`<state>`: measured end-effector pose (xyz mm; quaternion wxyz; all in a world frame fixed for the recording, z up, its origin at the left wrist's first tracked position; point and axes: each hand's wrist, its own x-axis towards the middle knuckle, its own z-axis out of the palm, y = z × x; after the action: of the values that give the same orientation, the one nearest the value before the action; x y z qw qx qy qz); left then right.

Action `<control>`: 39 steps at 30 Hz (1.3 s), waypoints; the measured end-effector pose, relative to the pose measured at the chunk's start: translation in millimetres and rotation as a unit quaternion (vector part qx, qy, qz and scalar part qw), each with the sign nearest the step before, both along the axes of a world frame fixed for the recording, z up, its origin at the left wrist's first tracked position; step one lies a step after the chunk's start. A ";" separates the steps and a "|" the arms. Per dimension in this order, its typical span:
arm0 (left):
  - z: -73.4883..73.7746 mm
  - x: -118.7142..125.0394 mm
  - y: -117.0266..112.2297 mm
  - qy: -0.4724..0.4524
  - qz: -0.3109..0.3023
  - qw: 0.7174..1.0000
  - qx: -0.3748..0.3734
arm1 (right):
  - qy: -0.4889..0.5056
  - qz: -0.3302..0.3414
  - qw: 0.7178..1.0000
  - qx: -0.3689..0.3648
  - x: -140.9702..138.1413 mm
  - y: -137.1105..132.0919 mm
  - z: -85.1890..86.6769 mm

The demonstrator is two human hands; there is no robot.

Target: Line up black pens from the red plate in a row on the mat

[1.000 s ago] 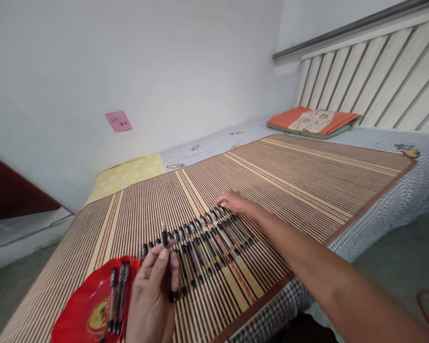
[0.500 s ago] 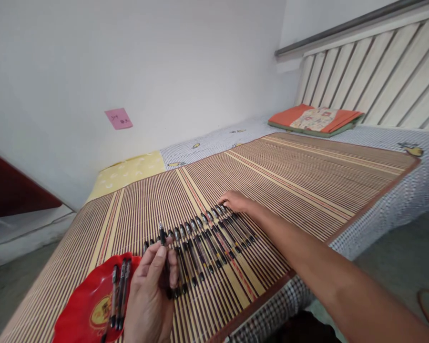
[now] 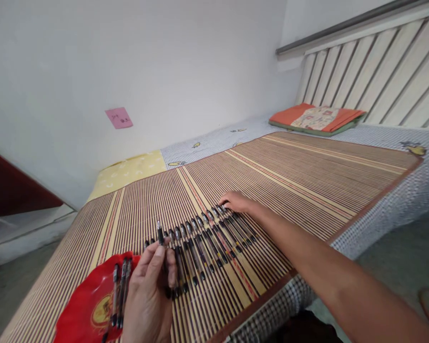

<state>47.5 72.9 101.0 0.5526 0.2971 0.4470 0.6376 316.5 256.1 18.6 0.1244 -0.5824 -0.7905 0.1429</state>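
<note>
My left hand [image 3: 148, 286] is closed around a pen [image 3: 160, 233] held upright between thumb and fingers, a silvery end pointing up. A row of capped black pens [image 3: 200, 243] lies side by side on the striped bamboo mat [image 3: 289, 190], caps away from me; my left hand hides part of its left end. At the far right end of the row, my right hand [image 3: 236, 201] has its fingers curled down at the caps, closed on a pen there. Several more pens [image 3: 121, 290] lie in a red wavy-rimmed plate [image 3: 78, 305] beside my left hand.
The mat covers a bed with a checked sheet [image 3: 293, 290] hanging over its front edge. A folded orange cloth [image 3: 318, 118] lies near the white slatted headboard [image 3: 372, 71]. A pink note [image 3: 119, 118] is stuck to the wall.
The pen in my left hand has shifted very slightly left with the hand. My right hand stays at the end of the row.
</note>
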 end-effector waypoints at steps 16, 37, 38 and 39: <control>-4.4 -1.7 -0.1 -0.005 -0.011 1.000 0.002 | -0.010 -0.007 1.000 0.000 -2.5 1.5 1.5; -4.9 0.3 0.8 -0.004 0.000 1.000 0.000 | 0.018 -0.020 0.999 0.026 18.3 11.0 -5.5; -4.8 0.8 1.1 -0.005 0.004 1.000 -0.002 | 0.000 -0.018 1.000 0.024 19.3 11.2 -5.6; -4.7 1.3 1.5 -0.006 0.009 1.000 -0.004 | -0.015 -0.015 1.000 0.021 19.8 11.2 -6.0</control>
<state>48.8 74.4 96.3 0.5512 0.2868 0.4486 0.6424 336.3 267.3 12.6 0.1266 -0.5935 -0.7864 0.1151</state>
